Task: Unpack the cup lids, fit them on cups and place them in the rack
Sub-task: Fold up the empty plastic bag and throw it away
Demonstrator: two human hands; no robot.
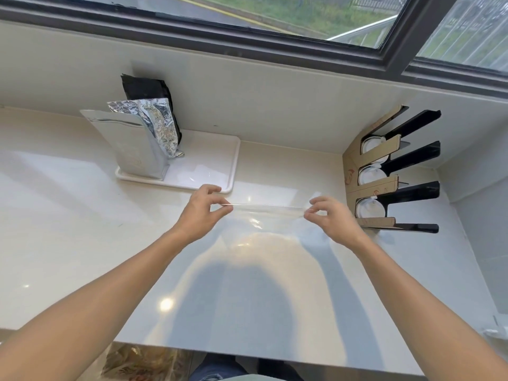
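Observation:
A clear, empty plastic bag (265,215) is stretched flat between my two hands above the countertop. My left hand (202,213) pinches its left edge and my right hand (331,218) pinches its right edge. At the right stands the rack (406,171), made of cardboard with black dividers. Three white lidded cups sit in its slots: the top cup (371,144), the middle cup (369,174) and the bottom cup (369,209).
A white tray (217,166) at the back holds a silver pouch (134,144), a crumpled foil bag (159,125) and a black bag (149,88). The pale countertop (82,243) meets a wall under a window. A plastic bag (143,362) lies below the counter's front edge.

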